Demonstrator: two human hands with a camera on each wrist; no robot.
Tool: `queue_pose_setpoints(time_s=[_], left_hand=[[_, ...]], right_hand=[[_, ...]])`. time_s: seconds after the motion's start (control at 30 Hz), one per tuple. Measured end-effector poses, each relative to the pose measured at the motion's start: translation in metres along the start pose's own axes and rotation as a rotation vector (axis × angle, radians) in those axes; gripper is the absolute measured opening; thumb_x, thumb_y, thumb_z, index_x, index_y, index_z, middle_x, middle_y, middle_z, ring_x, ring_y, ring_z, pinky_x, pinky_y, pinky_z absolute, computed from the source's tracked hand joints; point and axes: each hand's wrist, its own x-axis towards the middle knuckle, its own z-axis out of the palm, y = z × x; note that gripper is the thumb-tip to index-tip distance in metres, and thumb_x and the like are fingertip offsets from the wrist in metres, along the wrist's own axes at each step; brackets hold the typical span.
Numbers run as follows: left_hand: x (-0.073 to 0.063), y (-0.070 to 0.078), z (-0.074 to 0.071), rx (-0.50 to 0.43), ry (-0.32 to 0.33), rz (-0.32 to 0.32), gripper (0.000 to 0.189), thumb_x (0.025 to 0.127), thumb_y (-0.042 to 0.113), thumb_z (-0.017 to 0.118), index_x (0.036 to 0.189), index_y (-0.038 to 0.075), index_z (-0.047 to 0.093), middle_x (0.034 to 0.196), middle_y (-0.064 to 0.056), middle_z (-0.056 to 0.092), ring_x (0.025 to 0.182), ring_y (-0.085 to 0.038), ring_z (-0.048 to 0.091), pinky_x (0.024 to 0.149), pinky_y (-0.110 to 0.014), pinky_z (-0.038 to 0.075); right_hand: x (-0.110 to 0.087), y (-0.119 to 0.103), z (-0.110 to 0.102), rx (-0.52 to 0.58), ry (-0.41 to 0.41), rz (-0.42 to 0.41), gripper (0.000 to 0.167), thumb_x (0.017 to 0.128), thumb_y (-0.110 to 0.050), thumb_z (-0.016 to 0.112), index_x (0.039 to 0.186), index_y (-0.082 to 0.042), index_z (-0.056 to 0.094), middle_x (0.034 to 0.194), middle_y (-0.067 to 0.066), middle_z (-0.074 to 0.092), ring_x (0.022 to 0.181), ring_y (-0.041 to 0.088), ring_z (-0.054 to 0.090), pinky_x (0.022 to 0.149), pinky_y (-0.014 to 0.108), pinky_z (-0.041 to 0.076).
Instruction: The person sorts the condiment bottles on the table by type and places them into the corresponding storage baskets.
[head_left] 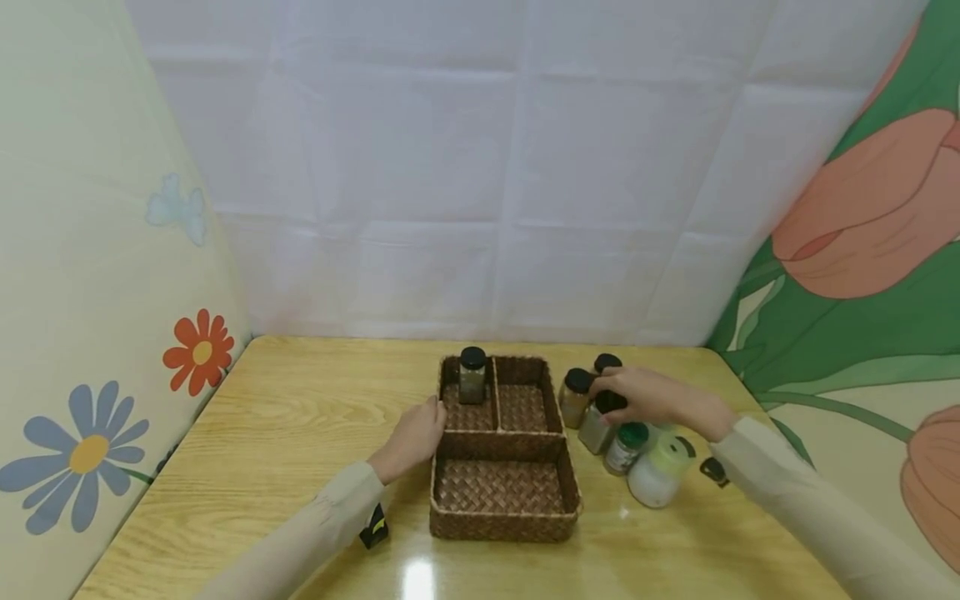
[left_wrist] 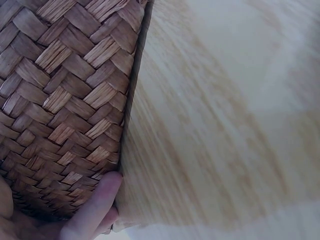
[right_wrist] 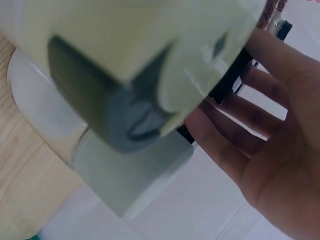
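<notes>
A brown woven basket (head_left: 504, 527) with three compartments sits on the table. My left hand (head_left: 411, 437) grips its left wall; in the left wrist view a fingertip (left_wrist: 107, 187) lies along the weave's edge. One black-capped spice jar (head_left: 472, 379) stands upright in the back left compartment. To the basket's right, my right hand (head_left: 645, 396) reaches down over a group of jars, its fingers on the black lid of a spice jar (head_left: 595, 432). In the right wrist view, the curled fingers (right_wrist: 220, 155) meet black lids, partly hidden behind a pale yellow-topped container (right_wrist: 200, 30).
Beside the gripped jar stand another black-lidded jar (head_left: 573, 400), a green-lidded jar (head_left: 627, 448) and a white jar with a yellowish top (head_left: 656, 479). A small black object (head_left: 373, 529) lies near the left sleeve. A white cloth (head_left: 480, 183) hangs behind the table.
</notes>
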Motion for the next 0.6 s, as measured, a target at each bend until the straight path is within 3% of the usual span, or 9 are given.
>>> queue_pose_setpoints(time_s=[0.2,0.6], left_hand=[[0.0,0.0,0.0,0.023,0.0,0.006,0.047,0.109,0.014,0.026,0.132,-0.024,0.042,0.049,0.001,0.036,0.039,-0.01,0.026,0.042,-0.027,0.03],[-0.001,0.0,-0.001,0.023,-0.005,0.007,0.047,0.109,0.014,0.026,0.132,-0.024,0.041,0.049,0.002,0.035,0.039,-0.01,0.025,0.043,-0.027,0.03]], right_hand=[[0.001,0.0,-0.001,-0.001,-0.034,-0.04,0.035,0.089,-0.022,0.076,0.12,-0.006,0.067,0.122,0.018,0.06,0.106,0.035,0.062,0.084,0.048,0.052],[-0.001,-0.002,-0.01,0.035,-0.012,-0.094,0.031,0.089,-0.018,0.075,0.117,-0.004,0.07,0.108,0.009,0.061,0.09,0.022,0.061,0.071,0.036,0.052]])
